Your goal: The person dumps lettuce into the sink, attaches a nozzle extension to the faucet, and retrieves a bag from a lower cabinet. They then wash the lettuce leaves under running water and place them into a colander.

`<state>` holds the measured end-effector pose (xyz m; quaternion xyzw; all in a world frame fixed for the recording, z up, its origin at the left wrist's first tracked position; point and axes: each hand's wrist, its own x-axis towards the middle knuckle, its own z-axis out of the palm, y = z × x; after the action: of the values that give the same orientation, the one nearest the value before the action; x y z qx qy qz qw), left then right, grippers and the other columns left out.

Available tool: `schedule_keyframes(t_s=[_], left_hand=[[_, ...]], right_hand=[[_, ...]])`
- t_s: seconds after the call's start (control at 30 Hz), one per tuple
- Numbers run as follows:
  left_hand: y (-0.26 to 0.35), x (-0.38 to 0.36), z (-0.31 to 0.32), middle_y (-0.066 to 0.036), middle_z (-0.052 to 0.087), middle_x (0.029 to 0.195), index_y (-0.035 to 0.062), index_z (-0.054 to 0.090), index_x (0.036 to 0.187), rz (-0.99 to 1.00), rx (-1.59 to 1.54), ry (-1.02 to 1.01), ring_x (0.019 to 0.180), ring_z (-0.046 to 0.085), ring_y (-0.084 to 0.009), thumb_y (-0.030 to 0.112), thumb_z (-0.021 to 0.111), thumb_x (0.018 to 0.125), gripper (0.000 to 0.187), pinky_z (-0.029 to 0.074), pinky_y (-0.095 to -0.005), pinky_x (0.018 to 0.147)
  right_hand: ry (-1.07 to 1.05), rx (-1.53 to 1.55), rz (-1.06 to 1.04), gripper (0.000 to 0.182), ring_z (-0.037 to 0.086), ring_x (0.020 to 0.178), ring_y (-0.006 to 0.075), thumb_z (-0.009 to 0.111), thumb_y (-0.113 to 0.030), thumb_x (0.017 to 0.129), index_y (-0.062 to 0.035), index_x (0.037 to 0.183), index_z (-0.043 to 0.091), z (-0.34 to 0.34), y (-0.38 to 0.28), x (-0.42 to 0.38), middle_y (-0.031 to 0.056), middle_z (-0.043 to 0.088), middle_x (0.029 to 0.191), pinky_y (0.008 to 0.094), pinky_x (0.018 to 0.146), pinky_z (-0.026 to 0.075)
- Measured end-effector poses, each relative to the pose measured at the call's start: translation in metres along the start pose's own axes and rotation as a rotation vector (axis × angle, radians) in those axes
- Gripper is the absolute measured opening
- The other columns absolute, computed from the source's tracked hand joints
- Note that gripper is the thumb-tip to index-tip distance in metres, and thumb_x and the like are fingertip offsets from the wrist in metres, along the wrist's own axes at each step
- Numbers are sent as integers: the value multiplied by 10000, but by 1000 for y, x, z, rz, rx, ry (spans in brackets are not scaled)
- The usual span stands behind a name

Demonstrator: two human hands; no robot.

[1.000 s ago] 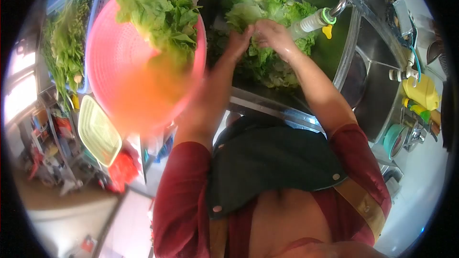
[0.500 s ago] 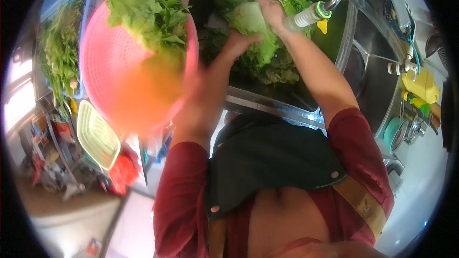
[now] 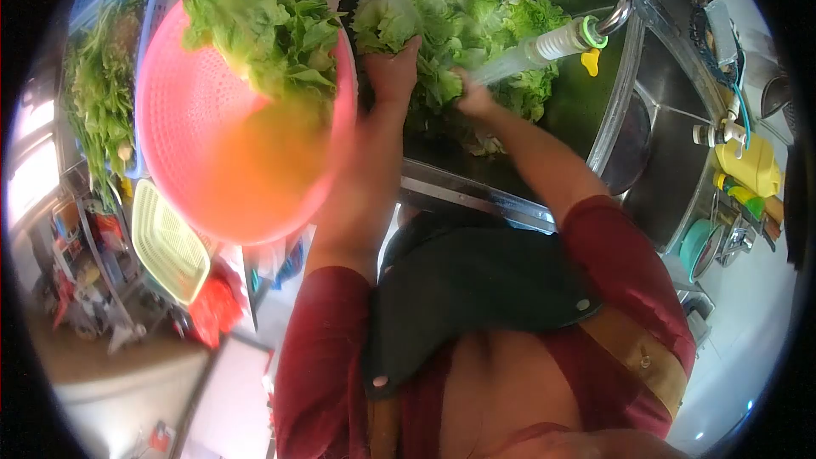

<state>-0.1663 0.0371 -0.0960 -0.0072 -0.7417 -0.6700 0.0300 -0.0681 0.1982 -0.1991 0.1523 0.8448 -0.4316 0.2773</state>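
Note:
My left hand (image 3: 394,76) is closed around the base of a lettuce head (image 3: 388,20), raised at the left side of the sink. Lower in the same metal sink (image 3: 586,110), my right hand (image 3: 476,99) grips green lettuce leaves (image 3: 444,85), its fingertips partly hidden among them. Several more lettuces (image 3: 510,21) float or lie in the basin. Water streams from the tap nozzle (image 3: 561,39) onto the leaves right beside my right hand. Left of the sink, a pink colander (image 3: 191,76) holds lettuce (image 3: 272,21) along its far right side.
A blurred orange patch covers the colander's lower part. Leafy greens (image 3: 106,76) fill a blue basket at far left, above a pale yellow basket (image 3: 170,242). A second basin (image 3: 680,144) adjoins the sink on the right, with a yellow jug (image 3: 752,161) beyond.
My left hand has moved up and left with the lettuce head, towards the colander. My right hand has come off that head and moved down and left, to other leaves under the water.

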Motion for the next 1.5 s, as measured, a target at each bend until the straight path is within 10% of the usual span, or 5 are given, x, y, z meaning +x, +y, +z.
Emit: schedule_keyframes(t_s=[0.1,0.5,0.9,1.3,1.5], left_hand=[[-16,1,1,-129,542,1117,-29,473,1115,7,37,115,1025,530,-234,61,741,619,571,402,-330,888],[3,-11,9,-147,569,1084,-7,495,1104,-202,252,-205,1010,553,-268,109,750,609,569,434,-350,841],[-12,-10,10,-166,566,1094,11,536,1104,-521,616,-510,983,562,-284,211,758,624,565,454,-382,797],[-37,-20,18,-84,569,1051,61,497,1155,-672,-269,-449,920,559,-203,182,524,815,362,450,-359,780],[-14,-20,13,-103,533,1117,26,450,1193,-689,-644,-435,1007,534,-243,208,527,832,411,445,-391,837]], right_hand=[[37,189,-337,618,479,1097,294,600,-25,673,-62,1255,396,-48,10,-24,204,481,1178,365,863,435],[313,-641,116,516,555,979,309,532,-41,725,-165,1222,475,-164,1,-94,202,571,1036,406,839,443],[221,342,-301,362,555,927,210,503,-58,806,-71,1168,492,-164,-110,-108,110,597,994,308,832,420],[-124,736,369,729,333,1224,265,730,-321,691,9,1248,394,-102,-90,-76,154,422,1279,343,990,255],[134,843,-25,715,455,1092,214,776,-145,633,26,1215,397,-112,-107,-90,97,493,1179,338,950,327]])
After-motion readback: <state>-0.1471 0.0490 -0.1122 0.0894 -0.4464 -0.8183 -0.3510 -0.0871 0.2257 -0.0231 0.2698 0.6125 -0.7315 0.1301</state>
